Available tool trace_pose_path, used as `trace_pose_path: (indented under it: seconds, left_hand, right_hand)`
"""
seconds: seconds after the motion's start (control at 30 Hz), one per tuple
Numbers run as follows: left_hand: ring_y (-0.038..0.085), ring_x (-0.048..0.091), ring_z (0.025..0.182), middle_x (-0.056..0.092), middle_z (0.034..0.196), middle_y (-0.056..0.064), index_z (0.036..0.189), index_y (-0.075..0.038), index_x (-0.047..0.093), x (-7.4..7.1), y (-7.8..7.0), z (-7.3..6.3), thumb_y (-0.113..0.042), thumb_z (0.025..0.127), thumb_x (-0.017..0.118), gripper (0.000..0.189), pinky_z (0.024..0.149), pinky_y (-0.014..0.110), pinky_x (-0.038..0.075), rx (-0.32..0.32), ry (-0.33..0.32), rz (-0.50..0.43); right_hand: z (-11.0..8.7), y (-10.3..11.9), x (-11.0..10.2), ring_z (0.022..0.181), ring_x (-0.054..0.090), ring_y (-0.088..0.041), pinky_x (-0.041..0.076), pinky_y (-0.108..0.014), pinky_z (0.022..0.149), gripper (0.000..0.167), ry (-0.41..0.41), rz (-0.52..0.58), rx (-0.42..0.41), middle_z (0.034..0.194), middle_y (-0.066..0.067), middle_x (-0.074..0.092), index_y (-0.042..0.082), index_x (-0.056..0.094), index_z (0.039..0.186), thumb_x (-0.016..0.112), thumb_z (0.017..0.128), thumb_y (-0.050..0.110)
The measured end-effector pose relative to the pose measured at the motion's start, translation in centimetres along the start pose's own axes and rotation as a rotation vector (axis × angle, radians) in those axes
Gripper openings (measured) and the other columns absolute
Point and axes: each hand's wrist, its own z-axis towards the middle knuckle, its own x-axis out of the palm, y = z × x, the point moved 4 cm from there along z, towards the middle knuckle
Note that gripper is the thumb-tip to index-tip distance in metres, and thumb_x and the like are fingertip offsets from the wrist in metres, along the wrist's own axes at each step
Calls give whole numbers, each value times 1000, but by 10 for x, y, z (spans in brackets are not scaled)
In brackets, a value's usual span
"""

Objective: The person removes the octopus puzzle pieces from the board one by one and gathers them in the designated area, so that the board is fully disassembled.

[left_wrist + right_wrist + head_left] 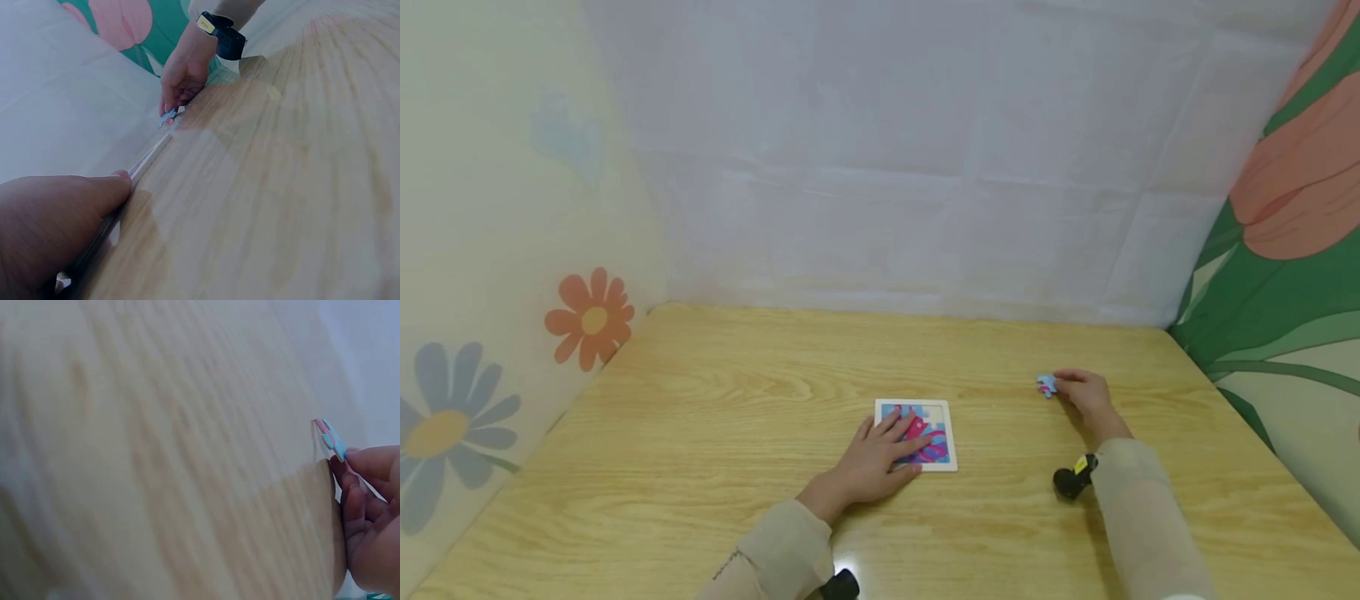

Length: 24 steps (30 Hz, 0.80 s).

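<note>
A square jigsaw puzzle (pixel 934 451) in a white frame lies on the table, its picture blue, pink and purple. A cream gap shows at its upper right, where the backing is bare. My left hand (pixel 874 460) rests on the puzzle with fingers spread, covering its left part; in the left wrist view its thumb (pixel 103 194) lies along the frame's edge. Off to the right, my right hand (pixel 1086 395) pinches a light blue and pink puzzle piece (pixel 1046 385) by its edge. The right wrist view shows that piece (pixel 331 439) tilted between thumb and fingers, close over the table.
The wooden table (pixel 737 400) runs back to a white cloth backdrop (pixel 887 167). Painted walls with flowers (pixel 593 320) stand at both sides. Black wrist cameras (pixel 1072 478) sit on both wrists, low over the table.
</note>
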Motion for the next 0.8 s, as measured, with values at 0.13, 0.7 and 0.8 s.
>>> trace_pose_path:
  seconds: [0.13, 0.7, 0.8]
  left_hand:
    - [29, 10, 127, 21, 140, 10, 131, -24, 40, -1, -1, 0, -40, 89, 40, 45, 96, 53, 5, 5, 0, -8]
    - [27, 8, 128, 18, 141, 11, 131, -25, 39, 1, -3, 1, -39, 89, 41, 44, 97, 51, 6, 4, 15, -6]
    - [29, 8, 128, 18, 140, 13, 131, -24, 39, 1, -3, 1, -39, 89, 42, 44, 97, 52, 6, 8, 10, -11]
  right_hand:
    - [2, -1, -1, 61, 46, 1, 39, -14, 56, 35, -5, 0, 0, 72, 9, 54, -16, 47, 110, 54, 80, 1]
    - [-2, 1, -5, 55, 46, -1, 39, -14, 53, 31, -34, 34, 34, 64, 11, 53, -16, 51, 105, 56, 78, -1]
    - [-2, 1, -6, 55, 47, -1, 40, -14, 52, 30, -35, 49, 50, 62, 11, 53, -15, 52, 105, 56, 78, 0]
